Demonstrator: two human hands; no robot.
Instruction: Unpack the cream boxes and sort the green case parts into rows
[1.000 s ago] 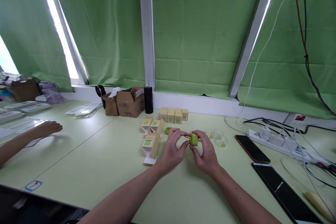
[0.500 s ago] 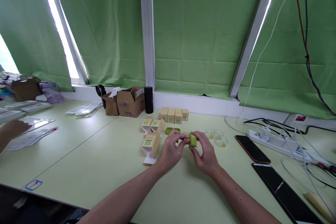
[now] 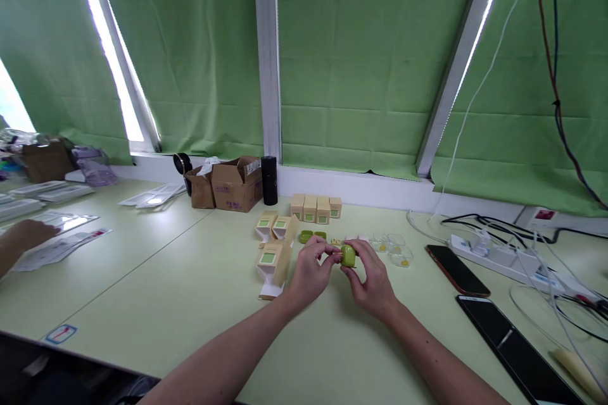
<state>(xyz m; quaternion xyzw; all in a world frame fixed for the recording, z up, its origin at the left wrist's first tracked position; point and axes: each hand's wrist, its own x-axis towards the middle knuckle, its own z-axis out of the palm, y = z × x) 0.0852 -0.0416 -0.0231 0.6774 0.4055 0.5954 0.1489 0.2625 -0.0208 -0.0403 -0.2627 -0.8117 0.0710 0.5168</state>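
Green case (image 3: 348, 256): held just above the surface (image 3: 327, 342) between our two hands, against our right fingertips and just beside our left ones.
Right hand (image 3: 372, 277): we pinch the case between thumb and fingers from its right side.
Left hand (image 3: 311, 272): thumb and fingertips are pressed together on a small piece (image 3: 339, 254) at the case's left side; our fingers cover most of it, so we cannot tell its shape.
Clear cups (image 3: 401, 255): beyond our right hand, thin and see-through, with yellow bits showing in them.
Kraft boxes (image 3: 276, 259): three left of our hands, flaps open, white inside, each with a green square on its face; we cannot see what they hold.
Back row boxes (image 3: 310, 207): four similar ones, upright, side by side.
Brown carton (image 3: 236, 185): corrugated cardboard, top flaps open, contents hidden from us.
Smaller carton (image 3: 202, 190): touching it, with crumpled white material (image 3: 208, 166) at its top.
Case finish: glossy, rounded, olive green.
Green pieces (image 3: 312, 236): matching in colour, lying beyond our left hand.
Yellow pieces (image 3: 335, 242): tiny, just beyond the case.
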